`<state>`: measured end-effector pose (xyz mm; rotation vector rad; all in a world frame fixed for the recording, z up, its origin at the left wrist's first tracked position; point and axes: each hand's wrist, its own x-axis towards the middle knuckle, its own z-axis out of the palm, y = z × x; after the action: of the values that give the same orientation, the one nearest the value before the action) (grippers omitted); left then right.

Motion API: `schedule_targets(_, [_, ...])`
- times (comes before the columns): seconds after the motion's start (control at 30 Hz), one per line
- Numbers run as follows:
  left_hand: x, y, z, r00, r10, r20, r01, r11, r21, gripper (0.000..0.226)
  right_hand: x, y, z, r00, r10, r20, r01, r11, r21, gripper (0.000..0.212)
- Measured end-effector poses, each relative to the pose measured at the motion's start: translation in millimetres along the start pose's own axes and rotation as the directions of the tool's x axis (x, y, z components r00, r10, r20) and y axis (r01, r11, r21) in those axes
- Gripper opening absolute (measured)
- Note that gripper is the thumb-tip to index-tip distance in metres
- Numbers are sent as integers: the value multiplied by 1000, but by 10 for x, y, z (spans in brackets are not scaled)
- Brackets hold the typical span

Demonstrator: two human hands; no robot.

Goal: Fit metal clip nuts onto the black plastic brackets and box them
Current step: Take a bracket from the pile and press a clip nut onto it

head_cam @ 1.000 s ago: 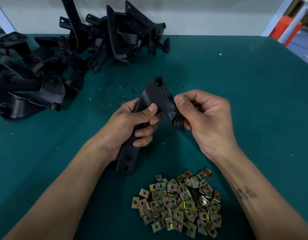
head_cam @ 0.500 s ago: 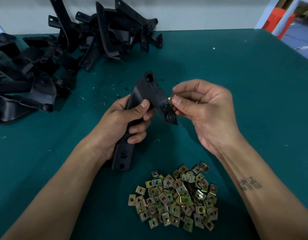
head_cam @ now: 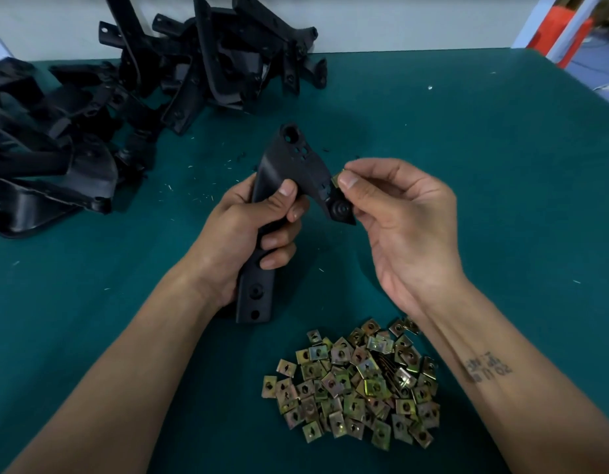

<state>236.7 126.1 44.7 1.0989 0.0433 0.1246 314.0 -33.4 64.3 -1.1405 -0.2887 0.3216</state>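
Note:
My left hand [head_cam: 248, 230] grips a black plastic bracket [head_cam: 296, 162] by its long stem, holding it upright over the green table. Its lower end with two holes touches the table. My right hand [head_cam: 399, 213] pinches a small brass-coloured clip nut [head_cam: 335, 179] between thumb and forefinger, right against the bracket's right edge just above a round boss. Most of the nut is hidden by my thumb. A heap of several loose clip nuts [head_cam: 358, 381] lies on the table near me, under my right forearm.
A large pile of black brackets [head_cam: 132, 97] fills the far left of the green table [head_cam: 501, 165], up against the white wall. Small plastic shavings dot the cloth. An orange object [head_cam: 559, 32] stands beyond the table's far right corner.
My right thumb has slid up off the bracket's boss, and the clip nut now shows between thumb and forefinger at the bracket's edge. The left hand keeps its grip.

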Motion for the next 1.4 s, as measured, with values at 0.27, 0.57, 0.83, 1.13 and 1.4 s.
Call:
schedule_targets(0.27, [2,14,21,1000,20,24,-21,1000,21,13,-18,-8,22,999,44,-25,-42,997,71,15])
schedule_targets(0.57, [-8,26,20,999,36,11,-37,996,82,14,-57,-27,69,1000,5,23,-6,998,66,22])
schedule_targets(0.83, [-21,14,-17,1000,15,-19,-14,997,70,17,-13,-148,-40,962,170,213,-146,982,-123,28])
schedule_targets(1.13, [26,19,8,996,-58,-71,62,996,56,17,-541,-400,-627,899,176,402,227,597,-770,20])
schedule_targets(1.4, [-10,-7,28,994,-101,-38,101,995,-4,22,-771,-313,-663,829,275,488,390,340,-856,17])
